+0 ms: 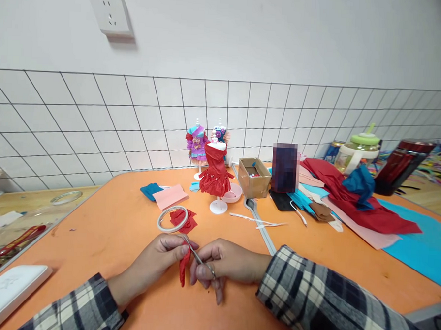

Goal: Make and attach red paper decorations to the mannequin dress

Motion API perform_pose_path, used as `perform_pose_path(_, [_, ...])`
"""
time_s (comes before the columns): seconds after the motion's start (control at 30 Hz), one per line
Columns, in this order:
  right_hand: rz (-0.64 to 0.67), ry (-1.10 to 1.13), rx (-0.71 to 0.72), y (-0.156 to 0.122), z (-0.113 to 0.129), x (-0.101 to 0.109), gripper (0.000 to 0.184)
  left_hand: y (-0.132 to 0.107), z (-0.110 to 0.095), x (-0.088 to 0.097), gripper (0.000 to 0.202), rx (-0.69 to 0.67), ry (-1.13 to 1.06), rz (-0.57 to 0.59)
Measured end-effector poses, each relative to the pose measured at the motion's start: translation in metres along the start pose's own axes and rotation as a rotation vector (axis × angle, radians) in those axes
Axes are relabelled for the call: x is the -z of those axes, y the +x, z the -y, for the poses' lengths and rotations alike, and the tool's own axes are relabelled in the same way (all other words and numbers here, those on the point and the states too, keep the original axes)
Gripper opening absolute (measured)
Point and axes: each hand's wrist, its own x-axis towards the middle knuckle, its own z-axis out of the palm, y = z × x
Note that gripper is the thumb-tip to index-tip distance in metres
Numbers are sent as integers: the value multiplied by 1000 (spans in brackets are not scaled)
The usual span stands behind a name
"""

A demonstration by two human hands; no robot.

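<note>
**Where scissors (196,256) cross a red strip (183,271)**

The left hand (162,253) has thumb and fingers closed on the strip's upper end; its long axis runs toward the wearer, over the orange surface (102,228). The right hand (228,260), fingers curled about the scissors' handle, lies just right of the strip. The blades point obliquely away and leftward; whether they touch the strip cannot be told. Beyond, well apart, stands a red-dressed form (217,172).

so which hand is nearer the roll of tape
Left. The left hand is just in front of the roll of tape; the right hand is farther off, to its right.
</note>
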Motion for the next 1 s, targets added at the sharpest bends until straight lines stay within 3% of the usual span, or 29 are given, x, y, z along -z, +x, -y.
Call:
perform_pose_path(0.1, [-1, 84, -35, 2, -3, -2, 57, 0, 2, -2, 36, 73, -114, 99])
perform_pose_path(0.23, [-12, 100, -32, 4, -7, -4, 59, 0, 6, -3, 33, 81, -199, 78])
perform_pose_path(0.37, [9, 161, -17, 6, -9, -4, 61, 0, 7, -4, 31, 106, -241, 166])
perform_pose_path(1.0, [23, 147, -9, 5, -11, -1, 58, -1, 0, -7, 36, 94, -164, 140])
